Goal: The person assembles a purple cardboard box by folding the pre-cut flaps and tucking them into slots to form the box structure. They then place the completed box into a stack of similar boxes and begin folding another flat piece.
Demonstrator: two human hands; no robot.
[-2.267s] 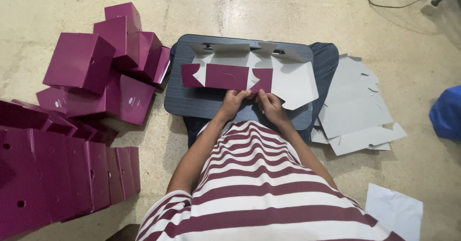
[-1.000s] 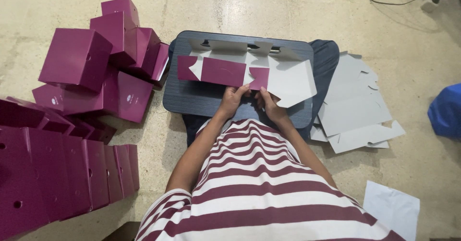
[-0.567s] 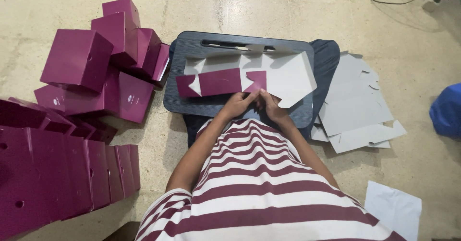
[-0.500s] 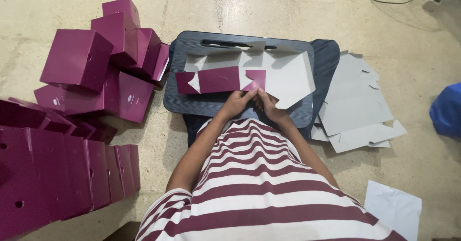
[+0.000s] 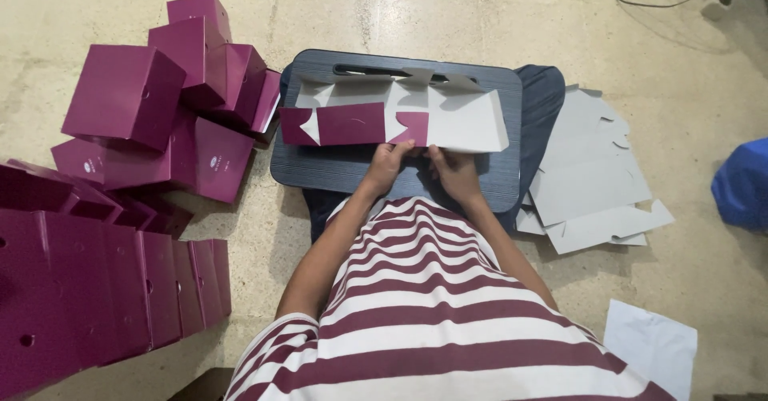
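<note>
A flat cardboard box blank (image 5: 448, 117), grey inside and magenta outside, lies on a dark blue lap tray (image 5: 336, 173) on the floor in front of me. Its near flaps (image 5: 352, 123) are folded up, showing magenta. My left hand (image 5: 390, 161) and my right hand (image 5: 450, 167) sit side by side at the blank's near edge, both pinching the folded flap by the middle. I wear a maroon and white striped shirt.
Folded magenta boxes (image 5: 160, 105) are piled at the left, with a row of them (image 5: 96, 289) at the near left. A stack of flat grey blanks (image 5: 592, 177) lies to the right of the tray. A white sheet (image 5: 652, 345) and a blue object (image 5: 744, 185) lie further right.
The blank's near flaps have been folded further up and the blank shifted slightly on the tray. Both hands stayed at its near edge.
</note>
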